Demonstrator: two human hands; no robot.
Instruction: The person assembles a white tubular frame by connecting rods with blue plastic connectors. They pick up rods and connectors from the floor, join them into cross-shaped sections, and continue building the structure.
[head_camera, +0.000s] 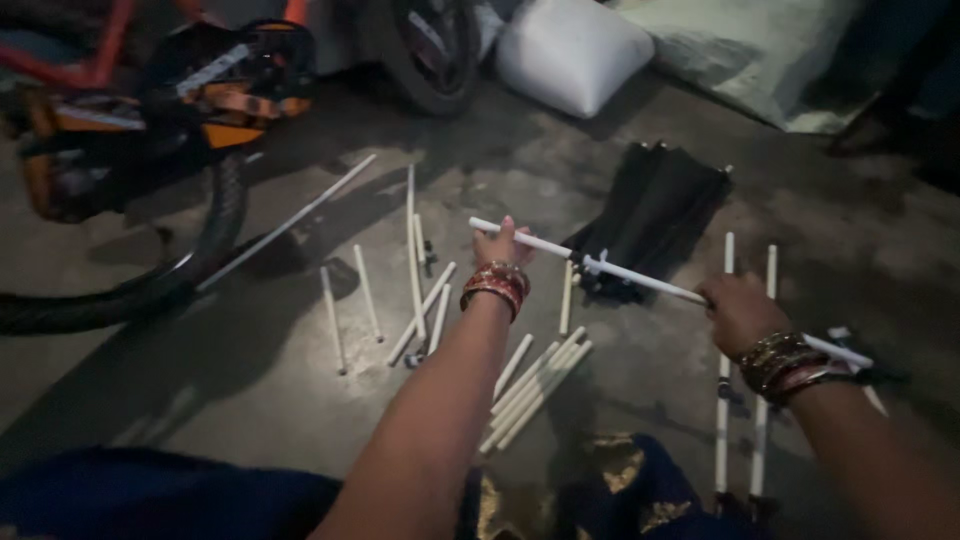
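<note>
- The right hand (738, 312) is closed in a grip around a long white rod (600, 264), near the rod's nearer end.
- The left hand (500, 246) is closed on the same rod close to its far end, so both hands share one piece, held just above the floor (250, 370).
- The rod's long axis runs from upper left to lower right across the view, sloping gently down toward the right hand; a short tail of it shows past the right wrist.
- A small white fitting (597, 264) sits on the rod between the two hands, nearer the middle.
- The rod looks thin, straight, smooth and rigid, like plastic tubing.
- Just beyond it lies a folded black fabric bundle (655, 215), matte and ribbed with dark spokes.
- Below the left forearm, a cluster of short white rods (535, 385) lies side by side on the floor; others are scattered singly to the left.
- Two longer white rods (722, 400) lie parallel under the right forearm.
- The floor is rough grey concrete; a bicycle tyre (215, 225) curves at far left.
</note>
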